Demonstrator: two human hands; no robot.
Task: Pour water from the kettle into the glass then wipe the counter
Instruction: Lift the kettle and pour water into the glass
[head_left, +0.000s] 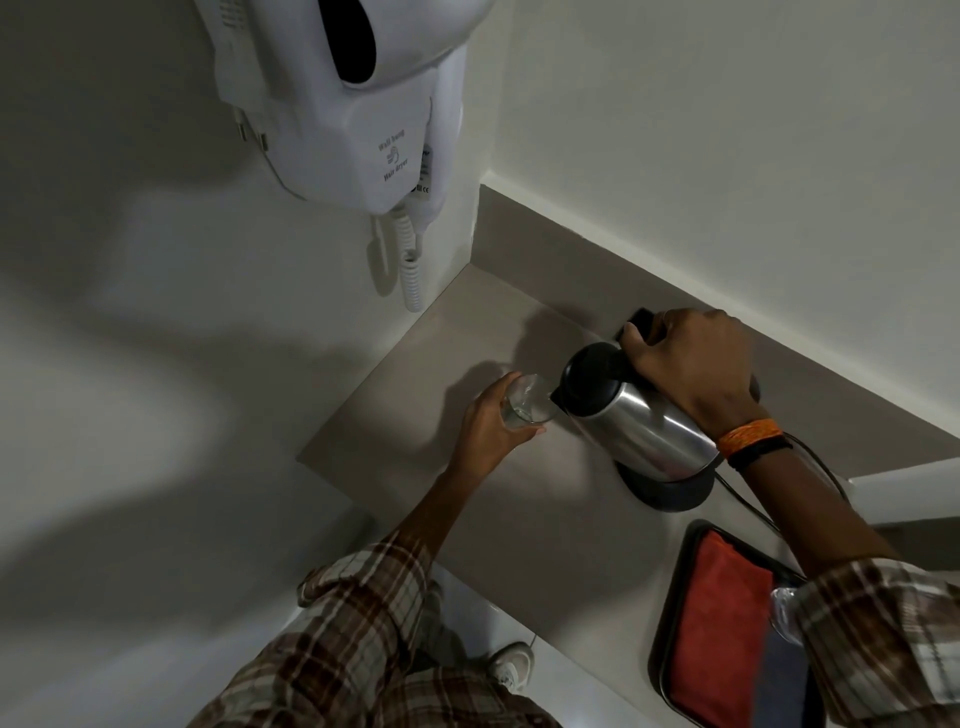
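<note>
**Pouring under way, wiping not yet begun**

Tilting steel kettle with black lid (631, 415) by right hand (691, 364), closed on its handle. Steadying clear drinking glass (527, 402), wrapped by left hand (491, 423), just under spout. Leaving red folded cloth (719, 623) untouched, near right elbow.

Glass (527, 402) left of kettle (639, 421) on counter (545, 519); tray (675, 597) nearer right.
</note>
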